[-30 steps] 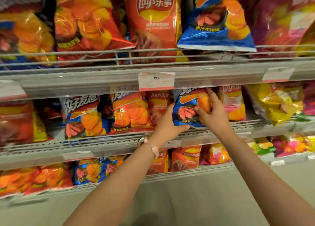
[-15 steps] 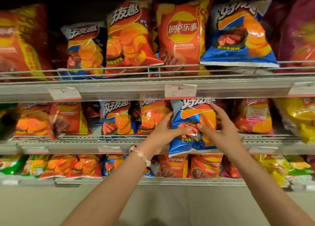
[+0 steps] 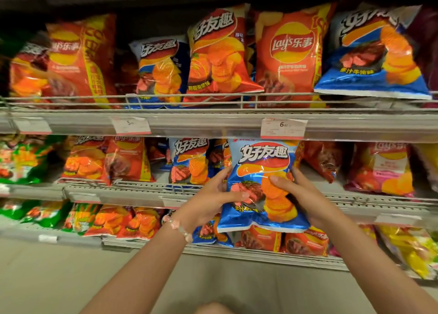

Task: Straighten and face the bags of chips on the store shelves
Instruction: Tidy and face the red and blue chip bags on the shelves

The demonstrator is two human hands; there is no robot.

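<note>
Upright and facing out, a glossy blue foil bag of ridged chips sits in front of the grey wire-railed middle shelf, the left hand and right hand gripping its sides, thumbs curled across its front.

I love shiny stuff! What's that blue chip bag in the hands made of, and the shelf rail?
The blue chip bag looks like thin glossy plastic film, maybe foil-lined: it crinkles and throws bright glints. The shelf rail looks like metal wire with a pale matte coating, thin, straight and dull; the coating type is unclear.
</note>
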